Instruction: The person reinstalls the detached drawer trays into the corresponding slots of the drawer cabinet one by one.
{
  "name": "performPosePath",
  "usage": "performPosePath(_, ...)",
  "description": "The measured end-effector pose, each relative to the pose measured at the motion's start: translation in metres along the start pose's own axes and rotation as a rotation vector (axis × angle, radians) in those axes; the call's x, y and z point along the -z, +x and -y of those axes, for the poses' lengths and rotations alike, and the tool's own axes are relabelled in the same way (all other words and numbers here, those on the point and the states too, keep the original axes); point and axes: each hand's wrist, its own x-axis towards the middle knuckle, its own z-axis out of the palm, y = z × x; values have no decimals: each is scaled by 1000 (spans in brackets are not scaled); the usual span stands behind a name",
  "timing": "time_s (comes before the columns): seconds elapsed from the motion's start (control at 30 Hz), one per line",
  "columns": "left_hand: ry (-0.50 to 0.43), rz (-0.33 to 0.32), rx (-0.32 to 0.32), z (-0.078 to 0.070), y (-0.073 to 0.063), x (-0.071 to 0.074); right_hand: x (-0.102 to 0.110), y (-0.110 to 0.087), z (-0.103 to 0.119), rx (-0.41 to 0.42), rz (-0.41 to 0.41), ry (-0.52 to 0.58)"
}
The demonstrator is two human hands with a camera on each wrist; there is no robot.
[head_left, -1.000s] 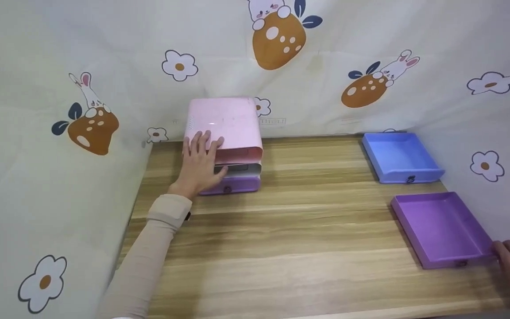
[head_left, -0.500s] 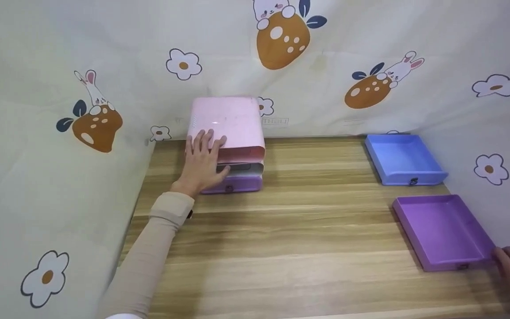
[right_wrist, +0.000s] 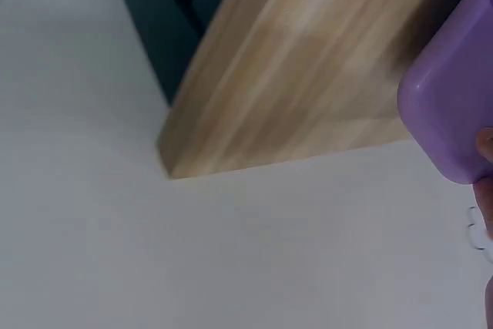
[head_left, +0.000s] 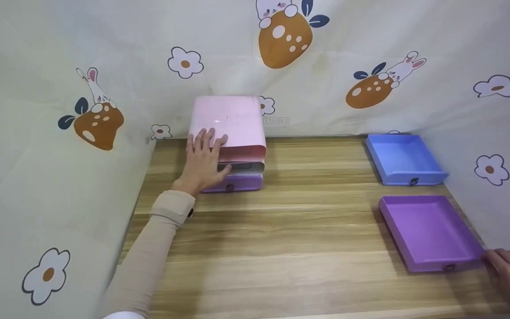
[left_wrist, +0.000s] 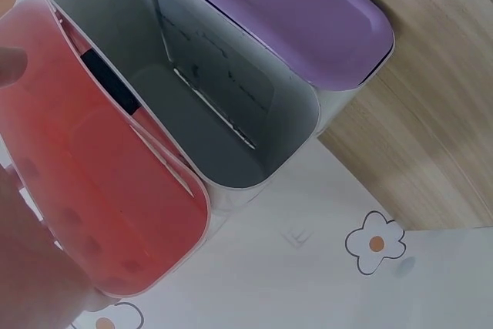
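My left hand (head_left: 202,161) rests on the top of a small stacked drawer unit (head_left: 230,117) at the back left, fingers spread over its pink shell. Its thumb reaches down in front of the openings. In the left wrist view, the pink top slot (left_wrist: 108,167) and the grey middle slot (left_wrist: 223,105) stand without drawers, while a purple drawer front (left_wrist: 308,25) fills the bottom one. At the far right my right hand (head_left: 509,272) pinches the front right corner of a loose, empty purple drawer (head_left: 432,230), which has a small dark knob on its front.
A blue drawer (head_left: 405,157) lies behind the purple one, near the right-hand wall. Patterned cloth (head_left: 219,26) encloses the wooden table (head_left: 299,248) at the back and both sides. The table's corner (right_wrist: 177,159) shows in the right wrist view.
My right hand has moved the loose purple drawer a little to the left, away from the right-hand wall. The left hand stays on the drawer unit.
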Motion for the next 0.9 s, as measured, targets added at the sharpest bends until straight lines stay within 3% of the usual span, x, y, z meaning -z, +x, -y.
performPosePath(0.17,-6,7,4,0,0,0,2,21,25,100,-43,28)
performPosePath(0.4,-31,9,-1,0,0,0,-1,60,81,169,-55,186)
performPosePath(0.7,-73,13,8,-1,-1,3,-24,108,154,388,-116,365)
performPosePath(0.9,-102,3,15,-2,-1,4,-38,132,196,483,-113,456)
